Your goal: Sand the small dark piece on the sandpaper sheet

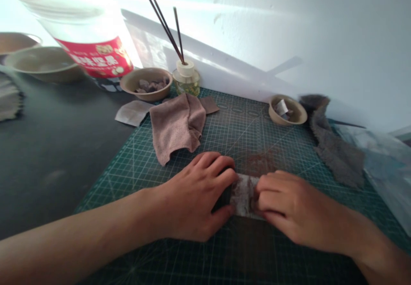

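Note:
A small whitish piece with reddish-brown smears lies on the green cutting mat, between my two hands. At its left edge, my left hand holds it with curved fingers, the thumb at the lower corner. My right hand has its fingers bent and pressed together on the right part of the piece; whether something small is under the fingertips is hidden. Brown residue marks the mat just above the piece. Beyond my left hand lies a crumpled pinkish-brown cloth.
Bowls with small pieces stand at back centre and back right. Behind are a reed diffuser and a large tub with red label. A grey cloth and clear plastic lie right.

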`<move>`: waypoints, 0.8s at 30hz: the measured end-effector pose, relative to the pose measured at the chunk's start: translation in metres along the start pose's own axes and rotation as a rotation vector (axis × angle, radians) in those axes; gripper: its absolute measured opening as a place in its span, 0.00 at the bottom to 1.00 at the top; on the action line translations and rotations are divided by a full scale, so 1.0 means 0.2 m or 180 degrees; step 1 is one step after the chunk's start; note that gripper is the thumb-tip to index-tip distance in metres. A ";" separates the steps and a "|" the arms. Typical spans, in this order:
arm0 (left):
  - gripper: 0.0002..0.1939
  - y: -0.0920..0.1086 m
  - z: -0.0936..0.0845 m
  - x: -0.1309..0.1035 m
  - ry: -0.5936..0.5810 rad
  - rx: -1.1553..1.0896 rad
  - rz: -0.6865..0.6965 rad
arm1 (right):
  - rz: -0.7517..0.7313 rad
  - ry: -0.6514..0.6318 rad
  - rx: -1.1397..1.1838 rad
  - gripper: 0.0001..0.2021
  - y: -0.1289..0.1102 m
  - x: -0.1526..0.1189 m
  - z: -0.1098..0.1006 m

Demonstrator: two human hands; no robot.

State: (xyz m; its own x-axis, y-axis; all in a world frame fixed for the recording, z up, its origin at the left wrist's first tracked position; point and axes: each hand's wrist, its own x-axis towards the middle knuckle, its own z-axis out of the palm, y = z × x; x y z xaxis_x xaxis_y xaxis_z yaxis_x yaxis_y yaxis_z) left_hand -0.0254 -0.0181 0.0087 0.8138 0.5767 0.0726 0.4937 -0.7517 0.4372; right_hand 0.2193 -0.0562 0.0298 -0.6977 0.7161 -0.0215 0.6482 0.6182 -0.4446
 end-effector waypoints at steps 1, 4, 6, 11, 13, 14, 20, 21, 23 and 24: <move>0.21 0.00 0.00 0.00 -0.0001 -0.0001 0.0014 | -0.0094 0.0018 0.0067 0.08 0.00 0.00 0.00; 0.21 0.00 0.00 0.00 -0.0011 0.0013 0.0035 | 0.0115 0.0365 -0.0026 0.07 0.01 0.02 0.00; 0.20 0.00 0.00 0.00 0.0006 0.0040 0.0009 | 0.0359 0.0327 -0.0104 0.08 0.02 0.01 -0.01; 0.20 0.00 0.00 -0.01 0.0000 0.0051 0.0018 | 0.0013 -0.0050 0.0204 0.08 0.02 -0.02 0.00; 0.21 0.00 0.00 -0.01 -0.0021 0.0050 0.0023 | 0.0105 0.0304 0.0081 0.07 0.02 -0.01 0.01; 0.20 0.00 0.00 -0.01 -0.0023 0.0052 0.0020 | 0.0219 0.0433 0.0003 0.07 0.03 0.00 0.00; 0.20 0.01 -0.01 0.00 -0.0045 0.0011 -0.0015 | 0.0029 -0.0040 0.0223 0.09 0.03 -0.02 -0.01; 0.21 0.01 -0.01 0.00 -0.0053 0.0009 -0.0017 | -0.0002 0.0089 0.0213 0.08 0.03 -0.02 0.00; 0.21 0.01 -0.01 0.00 -0.0050 0.0023 -0.0026 | 0.0163 0.0455 0.0097 0.08 0.04 -0.02 0.00; 0.20 0.01 -0.01 0.00 -0.0037 0.0032 -0.0031 | 0.0293 0.0521 0.0059 0.08 0.04 -0.02 0.00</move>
State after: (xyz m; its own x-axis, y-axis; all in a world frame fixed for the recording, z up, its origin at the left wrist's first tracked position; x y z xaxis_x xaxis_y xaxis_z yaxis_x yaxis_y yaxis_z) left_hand -0.0252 -0.0195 0.0107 0.8124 0.5803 0.0578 0.5047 -0.7493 0.4288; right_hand 0.2270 -0.0536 0.0259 -0.5758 0.8134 0.0824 0.7003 0.5427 -0.4638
